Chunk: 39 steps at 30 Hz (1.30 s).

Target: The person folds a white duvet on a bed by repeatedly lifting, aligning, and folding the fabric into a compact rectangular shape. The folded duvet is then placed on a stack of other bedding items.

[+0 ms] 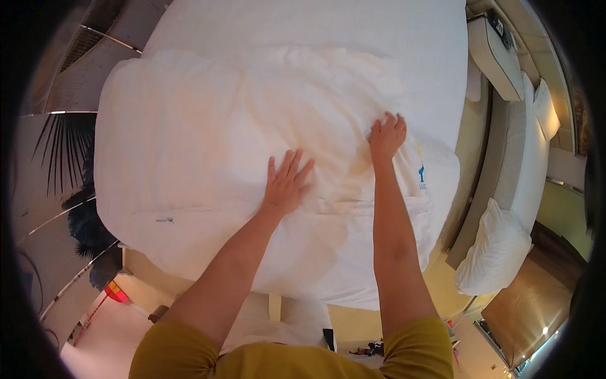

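Observation:
My left hand (285, 184) presses flat on a white duvet (199, 132), palm down and fingers apart. To its right and a little farther off, my right hand (388, 135) rests on the same cloth near its right side, fingers apart and slightly bent. The cloth between and beyond the hands is wrinkled. A folded seam crosses it just below my left hand. Small blue printed marks (164, 220) show at the lower left, and a larger blue print (421, 174) beside my right forearm. Beneath lies a bed with a white sheet (331, 23).
Along the right stands a padded bench (513, 156) with a white pillow (497, 251) at its near end and another pillow (547, 109) farther off. A pale cabinet (499, 57) is at the upper right. Dark palm-leaf shapes (66, 147) mark the left side. A red and yellow object (116, 292) sits lower left.

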Tool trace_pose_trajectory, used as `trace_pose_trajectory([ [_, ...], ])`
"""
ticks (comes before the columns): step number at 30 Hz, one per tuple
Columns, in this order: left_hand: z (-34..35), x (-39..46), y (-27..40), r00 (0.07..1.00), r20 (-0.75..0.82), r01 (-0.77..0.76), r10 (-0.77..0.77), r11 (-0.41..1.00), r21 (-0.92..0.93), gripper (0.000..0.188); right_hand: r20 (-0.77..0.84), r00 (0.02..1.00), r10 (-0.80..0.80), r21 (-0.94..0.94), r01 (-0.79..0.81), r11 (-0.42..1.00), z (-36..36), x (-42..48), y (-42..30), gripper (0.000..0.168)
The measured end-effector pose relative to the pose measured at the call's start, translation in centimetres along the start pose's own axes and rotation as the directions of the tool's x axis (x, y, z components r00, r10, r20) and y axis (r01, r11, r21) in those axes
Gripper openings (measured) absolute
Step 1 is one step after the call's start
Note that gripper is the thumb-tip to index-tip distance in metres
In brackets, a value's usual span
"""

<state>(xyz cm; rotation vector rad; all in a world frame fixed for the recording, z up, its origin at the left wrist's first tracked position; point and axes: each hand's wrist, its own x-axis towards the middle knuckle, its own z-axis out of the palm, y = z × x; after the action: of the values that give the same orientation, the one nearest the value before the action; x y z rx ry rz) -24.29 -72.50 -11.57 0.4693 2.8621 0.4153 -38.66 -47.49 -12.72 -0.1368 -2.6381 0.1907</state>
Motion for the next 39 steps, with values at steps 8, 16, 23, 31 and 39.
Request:
trace_pose_trajectory([
  [8, 4.4, 0.2, -2.5, 0.997, 0.062, 0.052, -0.049, 0.998, -0.043, 0.054, 0.529, 0.654, 0.540, -0.104, -0.582, 0.807, 3.6, 8.1, -0.1, 0.103],
  [16, 4.6, 1.1, -2.3, 0.992, 0.114, 0.064, -0.061, 0.998, -0.028, 0.057, 0.673, 0.498, 0.546, 0.626, -0.777, -0.063, -0.8, 10.7, 3.3, 0.069],
  [23, 2.1, 0.6, -0.5, 0.995, 0.077, 0.053, -0.055, 0.998, 0.032, 0.054, 0.573, 0.780, 0.253, 0.739, -0.625, 0.253, -19.6, 0.3, 8.2, 0.035],
  [31, 1.1, -4.7, -7.4, 0.803, 0.323, 0.169, -0.500, -0.329, -0.929, 0.042, 0.644, 0.696, 0.318, 0.526, -0.705, 0.476, -20.8, -21.3, 16.6, 0.019],
  [39, -5.2, -9.8, -11.4, 0.286, -0.046, 0.209, -0.957, 0.109, -0.972, 0.064, 0.822, -0.074, 0.564, 0.441, -0.545, -0.713, -25.1, -20.6, 1.7, 0.043],
])
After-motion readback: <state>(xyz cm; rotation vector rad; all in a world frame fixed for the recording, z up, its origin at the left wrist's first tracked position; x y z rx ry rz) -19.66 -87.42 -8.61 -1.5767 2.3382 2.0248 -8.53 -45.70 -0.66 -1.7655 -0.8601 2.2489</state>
